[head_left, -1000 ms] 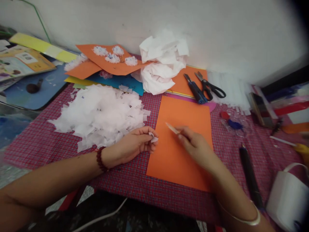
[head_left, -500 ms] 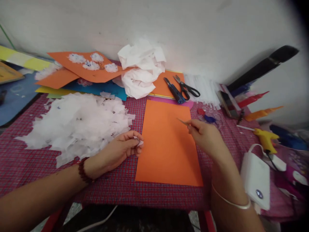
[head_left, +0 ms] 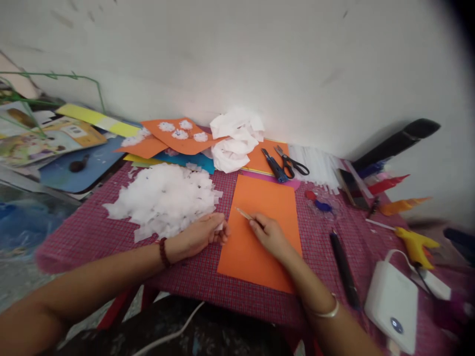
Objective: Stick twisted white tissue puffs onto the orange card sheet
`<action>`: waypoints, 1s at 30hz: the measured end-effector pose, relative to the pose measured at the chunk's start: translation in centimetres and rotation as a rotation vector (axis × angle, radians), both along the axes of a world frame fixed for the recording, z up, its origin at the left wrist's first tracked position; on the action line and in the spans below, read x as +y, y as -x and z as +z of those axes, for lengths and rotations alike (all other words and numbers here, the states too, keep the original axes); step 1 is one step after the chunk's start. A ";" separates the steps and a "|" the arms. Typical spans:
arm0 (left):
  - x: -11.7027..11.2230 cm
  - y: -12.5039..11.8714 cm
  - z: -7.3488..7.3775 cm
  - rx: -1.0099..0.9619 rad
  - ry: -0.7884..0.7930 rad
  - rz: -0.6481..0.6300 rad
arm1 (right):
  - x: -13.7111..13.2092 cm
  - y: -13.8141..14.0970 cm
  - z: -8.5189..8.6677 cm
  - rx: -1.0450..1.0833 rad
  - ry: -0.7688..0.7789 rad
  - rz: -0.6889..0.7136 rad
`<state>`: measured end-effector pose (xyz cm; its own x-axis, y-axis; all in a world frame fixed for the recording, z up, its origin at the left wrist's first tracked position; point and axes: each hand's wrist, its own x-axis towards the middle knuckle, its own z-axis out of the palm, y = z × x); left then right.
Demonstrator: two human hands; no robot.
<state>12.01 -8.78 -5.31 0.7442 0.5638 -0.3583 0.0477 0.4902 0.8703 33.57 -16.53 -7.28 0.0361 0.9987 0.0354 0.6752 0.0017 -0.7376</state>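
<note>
An orange sheet of paper (head_left: 260,198) lies flat on the checked tablecloth. Over it, my right hand (head_left: 269,237) pinches a thin pale stick (head_left: 243,213), whose tip points left above the sheet. My left hand (head_left: 202,235) is beside the sheet's left edge, fingers curled round a small white paper piece (head_left: 219,226) that is mostly hidden. Behind my left hand spreads a big heap of white paper pieces (head_left: 166,198).
Crumpled white paper (head_left: 235,141), orange sheets with white tufts (head_left: 185,143), a cutter (head_left: 274,165) and scissors (head_left: 291,162) lie along the back. On the right are a black pen-like tool (head_left: 345,272), a yellow glue gun (head_left: 415,247) and a white power bank (head_left: 393,301).
My right hand has moved left with the stick, from the sheet's right edge to over its middle. The view has shifted, showing more of the left side and the black pen-like tool.
</note>
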 end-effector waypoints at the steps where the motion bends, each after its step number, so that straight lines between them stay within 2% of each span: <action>1: -0.1 -0.1 0.3 0.016 -0.093 -0.046 | 0.0 0.0 0.0 -0.009 0.011 0.005; 4: -0.2 -0.6 1.6 0.105 -0.432 -0.210 | -0.1 0.0 -0.1 -0.031 0.029 0.013; 7: 0.5 -1.2 3.0 0.153 -0.667 -0.273 | 0.0 0.0 -0.1 -0.044 0.021 0.010; 10: 1.7 -1.1 3.6 0.177 -0.856 -0.236 | -0.1 0.0 -0.1 -0.036 0.023 0.003; 14: 3.7 0.4 3.6 0.248 -1.138 -0.160 | -0.3 -0.1 -0.1 -0.051 0.033 -0.012; 18: 5.3 2.2 3.6 0.385 -1.232 -0.087 | -0.2 -0.1 -0.1 -0.088 0.014 -0.012; 22: 6.5 2.9 3.6 0.582 -1.359 -0.083 | -0.2 0.0 -0.1 -0.102 -0.007 -0.024; 26: 5.9 2.8 3.9 0.833 -1.687 -0.043 | -0.3 0.0 -0.3 -0.085 -0.058 -0.030; 28: 4.9 2.7 4.0 0.832 -1.812 -0.033 | -0.2 -0.1 -0.4 -0.078 -0.073 -0.033; 30: 3.6 2.5 4.1 0.761 -1.844 -0.088 | -0.2 -0.1 -0.5 -0.077 -0.086 -0.033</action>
